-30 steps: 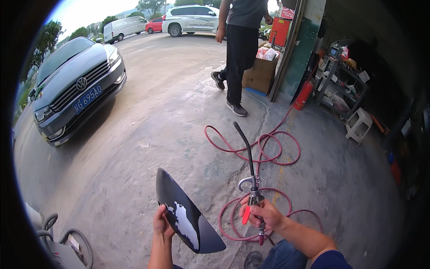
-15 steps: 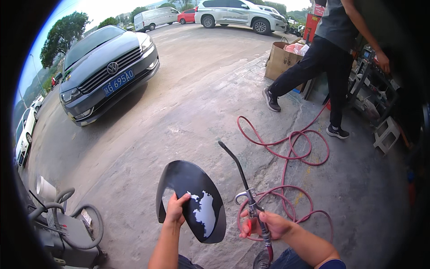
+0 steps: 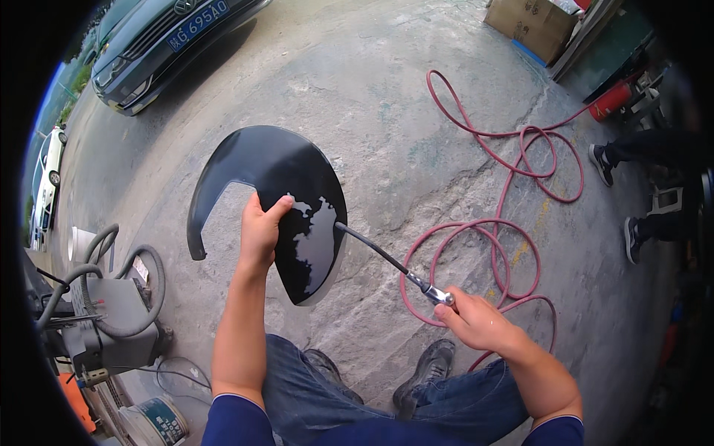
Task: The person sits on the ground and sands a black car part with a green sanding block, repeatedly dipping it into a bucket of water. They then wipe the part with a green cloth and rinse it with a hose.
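Note:
A black curved panel (image 3: 297,171) with a ragged, chipped grey patch is held up in front of me. My left hand (image 3: 260,227) grips it at the notch in its side, thumb on the face beside the patch. My right hand (image 3: 480,320) is wrapped round an air blow gun (image 3: 439,296) with a silver body and a long, thin black nozzle. The nozzle points left, its tip at the panel's right edge next to the patch; whether it touches, I cannot tell. The palm hides most of the gun's handle.
A red hose (image 3: 500,134) loops over the concrete on the right. Another person's shoes (image 3: 601,165) stand beyond it. At left are a grey machine (image 3: 111,320) with thick hoses and a bucket (image 3: 152,422). A dark car (image 3: 137,63) and cardboard box (image 3: 532,30) are farther off.
My view has tilted down. The blow gun's nozzle has swung from pointing away to pointing left at the panel. The panel has turned, showing more of its notch. The other person has shifted in view.

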The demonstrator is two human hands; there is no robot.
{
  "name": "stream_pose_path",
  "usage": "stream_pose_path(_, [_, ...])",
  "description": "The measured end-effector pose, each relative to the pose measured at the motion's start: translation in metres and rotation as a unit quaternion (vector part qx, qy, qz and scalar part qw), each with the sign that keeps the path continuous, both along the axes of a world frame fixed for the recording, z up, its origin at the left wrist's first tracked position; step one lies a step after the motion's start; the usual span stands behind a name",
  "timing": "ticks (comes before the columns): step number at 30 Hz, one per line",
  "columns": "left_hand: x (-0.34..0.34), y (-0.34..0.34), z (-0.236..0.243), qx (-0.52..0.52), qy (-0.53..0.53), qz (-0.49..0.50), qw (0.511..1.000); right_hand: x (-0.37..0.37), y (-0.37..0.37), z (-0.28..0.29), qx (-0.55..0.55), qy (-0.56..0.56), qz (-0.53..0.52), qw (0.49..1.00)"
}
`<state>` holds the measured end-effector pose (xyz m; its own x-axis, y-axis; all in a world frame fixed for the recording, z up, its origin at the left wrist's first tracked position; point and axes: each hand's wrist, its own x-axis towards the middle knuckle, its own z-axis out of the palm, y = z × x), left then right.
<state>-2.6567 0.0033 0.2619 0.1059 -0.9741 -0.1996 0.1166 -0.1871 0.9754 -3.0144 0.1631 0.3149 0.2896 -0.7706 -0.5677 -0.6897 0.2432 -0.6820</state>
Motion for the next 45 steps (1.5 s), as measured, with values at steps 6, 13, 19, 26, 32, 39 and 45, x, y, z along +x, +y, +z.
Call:
stream_pose_path(6, [-0.006, 0.007, -0.016, 0.051, -0.048, -0.024, 0.997, 0.009, 0.003, -0.012, -0.033, 0.040, 0.035, 0.998])
stream_pose_path(13, [-0.013, 0.012, -0.019, 0.037, -0.061, -0.033, 0.997, 0.017, -0.004, -0.010, -0.037, 0.052, 0.025, 0.998])
stream_pose_path(19, [-0.017, 0.015, -0.020, 0.018, -0.063, -0.023, 0.998, 0.022, -0.008, -0.008, -0.037, 0.052, 0.030, 0.998])
stream_pose_path(26, [-0.011, 0.017, -0.018, 0.028, -0.073, -0.033, 0.996, 0.027, -0.015, -0.002, -0.004, 0.057, 0.042, 0.997])
stream_pose_path(32, [-0.005, 0.014, -0.026, 0.021, -0.084, -0.017, 0.996, 0.030, -0.014, -0.005, -0.011, 0.054, 0.064, 0.996])
stream_pose_path(39, [-0.004, 0.015, -0.026, 0.034, -0.057, -0.054, 0.996, 0.038, -0.016, -0.003, -0.025, 0.041, 0.025, 0.999])
stream_pose_path(45, [-0.007, 0.020, -0.033, -0.005, -0.064, -0.067, 0.996, 0.040, -0.017, -0.005, -0.036, 0.050, 0.021, 0.998])
